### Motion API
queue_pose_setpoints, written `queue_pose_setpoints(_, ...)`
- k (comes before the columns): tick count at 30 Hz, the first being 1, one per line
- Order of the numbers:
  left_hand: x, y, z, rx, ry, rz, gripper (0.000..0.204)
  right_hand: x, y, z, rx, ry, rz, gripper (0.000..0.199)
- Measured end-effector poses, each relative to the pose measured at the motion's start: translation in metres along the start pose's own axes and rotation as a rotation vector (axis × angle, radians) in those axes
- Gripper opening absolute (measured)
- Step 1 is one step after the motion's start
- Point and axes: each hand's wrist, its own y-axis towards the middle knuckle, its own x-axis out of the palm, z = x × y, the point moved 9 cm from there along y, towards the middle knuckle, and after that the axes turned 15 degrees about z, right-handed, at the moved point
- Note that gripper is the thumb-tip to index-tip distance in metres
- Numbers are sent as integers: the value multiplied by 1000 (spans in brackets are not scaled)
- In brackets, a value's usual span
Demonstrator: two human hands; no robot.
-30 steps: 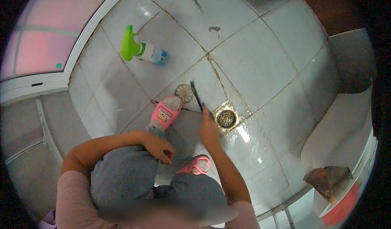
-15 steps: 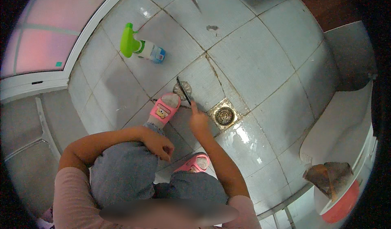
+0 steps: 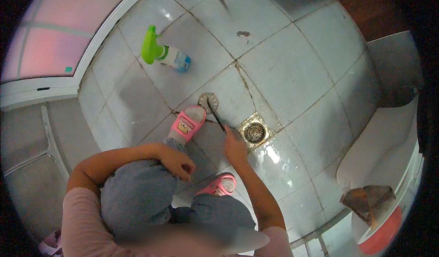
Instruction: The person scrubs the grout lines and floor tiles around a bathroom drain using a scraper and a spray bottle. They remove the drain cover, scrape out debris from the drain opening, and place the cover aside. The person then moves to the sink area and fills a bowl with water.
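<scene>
Slantwise | black tool [image 3: 216,114] in right hand [image 3: 234,146] | tip upper-left, across round cover [image 3: 203,101]

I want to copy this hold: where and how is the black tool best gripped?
I'd grip the black tool at its near end, coming from the person's right, as the right hand does. It is long and thin and slants away leftward, its far end over the round drain cover, leaving the near end clear of it.
</scene>
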Motion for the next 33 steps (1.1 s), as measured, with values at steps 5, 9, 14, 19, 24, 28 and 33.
queue_pose_setpoints(5,-8,-3,2,-6,8,55,34,21,31,2,11,-73,-14,54)
queue_pose_setpoints(9,-10,-14,-7,-28,-47,160,31,21,6,7,-135,-120,167,44)
queue_pose_setpoints(14,-7,-22,-7,-35,-84,194,29,-14,-17,25,-220,-299,-21,47)
queue_pose_setpoints(19,-8,-15,-10,-66,-36,172,29,-64,-7,13,-409,-297,77,48)
queue_pose_setpoints(24,-7,-14,-4,-61,18,141,30,-54,-37,37,-38,-211,94,49)
queue_pose_setpoints(28,-3,-8,-5,-66,-25,111,30,-44,-8,20,-284,-252,221,50)
queue_pose_setpoints(33,-7,-7,-4,-93,-1,92,32,-57,-1,24,-164,-77,262,53)
